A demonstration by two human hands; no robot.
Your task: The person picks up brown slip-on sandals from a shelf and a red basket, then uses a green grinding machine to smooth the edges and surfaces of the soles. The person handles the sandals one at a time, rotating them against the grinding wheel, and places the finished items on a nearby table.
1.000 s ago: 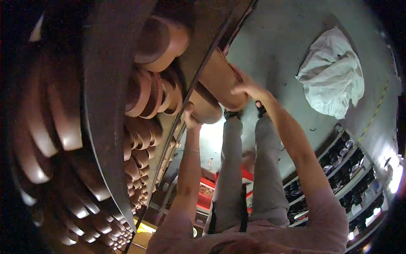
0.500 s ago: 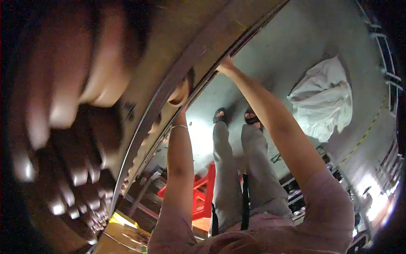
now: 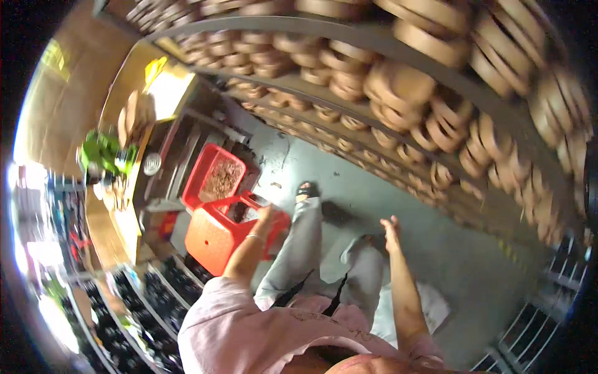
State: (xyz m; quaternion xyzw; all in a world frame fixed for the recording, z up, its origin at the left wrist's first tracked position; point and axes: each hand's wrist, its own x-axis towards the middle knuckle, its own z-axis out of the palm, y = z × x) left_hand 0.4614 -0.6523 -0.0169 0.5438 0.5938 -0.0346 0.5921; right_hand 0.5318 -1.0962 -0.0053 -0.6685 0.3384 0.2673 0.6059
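My right hand [image 3: 391, 233] hangs in the air over the floor with its fingers apart, holding nothing visible. My left hand [image 3: 265, 218] is lowered in front of a red plastic stool [image 3: 215, 240]; its fingers are blurred, and I cannot tell whether it touches the stool. Ahead and to the right stands a tall rack [image 3: 336, 100], its shelves packed with stacked tan, rounded pieces [image 3: 398, 87]. Both hands are apart from the rack.
Left of my legs, a red bin [image 3: 208, 156] holds brown scraps. Beyond it is a wooden workbench [image 3: 118, 218] with a green machine [image 3: 99, 153]. Wire shelving [image 3: 137, 299] with dark items stands at lower left. A white sack [image 3: 430, 305] lies behind my right leg.
The view has swung left, bringing the bench, stool and bin into sight. Both hands have left the rack's shelf edge and come down beside my legs.
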